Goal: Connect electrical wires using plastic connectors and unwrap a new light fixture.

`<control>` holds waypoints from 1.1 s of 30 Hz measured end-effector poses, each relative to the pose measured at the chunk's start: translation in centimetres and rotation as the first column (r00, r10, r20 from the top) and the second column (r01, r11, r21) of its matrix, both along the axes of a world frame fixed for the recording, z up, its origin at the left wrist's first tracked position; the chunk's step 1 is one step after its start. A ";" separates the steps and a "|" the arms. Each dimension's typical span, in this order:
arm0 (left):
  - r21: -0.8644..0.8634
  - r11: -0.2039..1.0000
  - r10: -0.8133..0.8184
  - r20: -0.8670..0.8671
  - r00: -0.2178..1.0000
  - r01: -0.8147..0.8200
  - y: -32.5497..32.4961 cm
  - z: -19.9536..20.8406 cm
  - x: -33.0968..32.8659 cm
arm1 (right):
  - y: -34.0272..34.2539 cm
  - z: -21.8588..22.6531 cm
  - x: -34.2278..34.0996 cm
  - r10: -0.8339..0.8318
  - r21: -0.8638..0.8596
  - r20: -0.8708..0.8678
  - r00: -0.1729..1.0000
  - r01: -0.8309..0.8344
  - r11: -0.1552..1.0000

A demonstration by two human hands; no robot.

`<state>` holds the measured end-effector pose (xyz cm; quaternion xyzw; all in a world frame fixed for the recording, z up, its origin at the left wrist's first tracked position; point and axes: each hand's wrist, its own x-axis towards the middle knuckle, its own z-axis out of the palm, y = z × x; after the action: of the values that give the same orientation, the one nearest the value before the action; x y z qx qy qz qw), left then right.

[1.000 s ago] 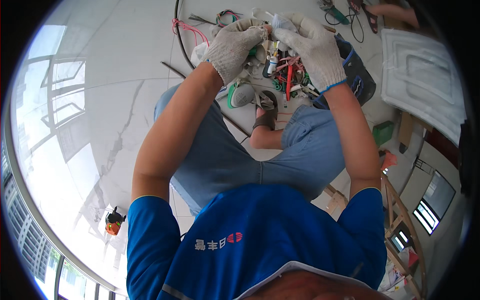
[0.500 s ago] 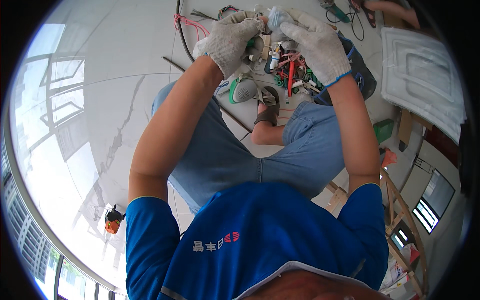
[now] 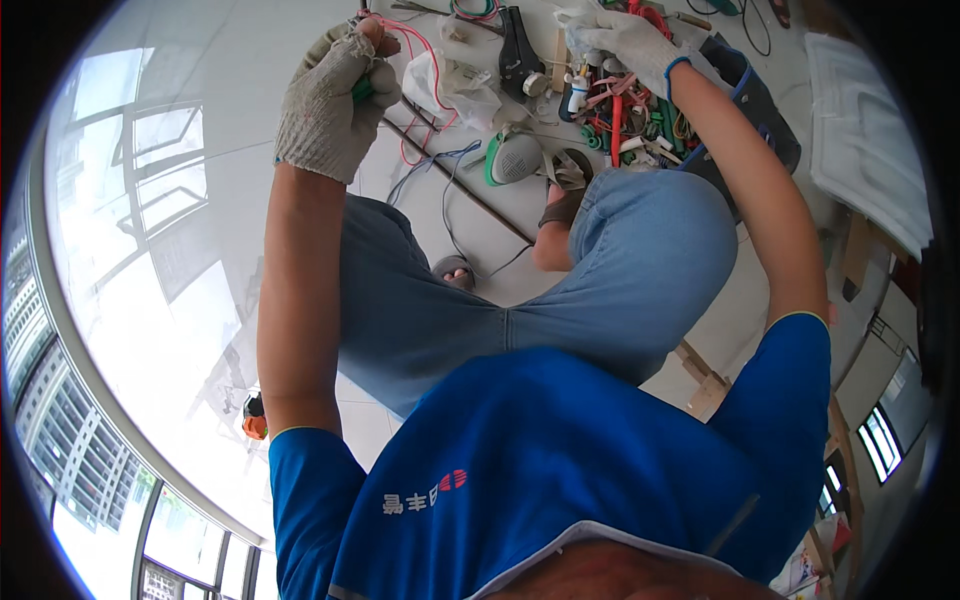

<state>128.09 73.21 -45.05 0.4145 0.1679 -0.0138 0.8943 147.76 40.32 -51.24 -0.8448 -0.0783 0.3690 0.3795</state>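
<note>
My left hand (image 3: 335, 105), in a knitted white work glove with bare fingertips, is raised at the upper left. Its fingers are curled around a small green object (image 3: 364, 90), mostly hidden in the palm, so its kind cannot be told. Red wire (image 3: 425, 45) runs close by its fingertips. At the upper right, my gloved right hand (image 3: 635, 45) pinches a crumpled clear plastic bag (image 3: 573, 28) above a pile of hand tools and fittings. A red-handled tool (image 3: 616, 128) lies in that pile, with a white-and-blue bottle-like piece (image 3: 577, 92) at its left.
A dark tool bag (image 3: 775, 135) stands right of the pile. Between my feet and the hands lie a grey-green respirator mask (image 3: 513, 158), a long dark rod (image 3: 470, 192) and a white plastic bag (image 3: 455, 90). A wrapped white panel (image 3: 865, 150) is at the far right.
My hands, close together before, are now wide apart. The left has moved left with the green object; the right has the clear bag over the pile. The whole view has shifted slightly.
</note>
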 end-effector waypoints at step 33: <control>0.510 0.757 -0.163 -0.457 0.875 0.408 -0.7 1.0 -5.4 | 12.6 -14.5 -1.4 0.643 -0.435 0.765 -0.037 -0.767 0.473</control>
<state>122.64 72.52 -44.04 0.6822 0.2690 -0.1809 0.6554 146.40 52.88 -65.77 -0.7086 -0.7003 0.0142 0.0857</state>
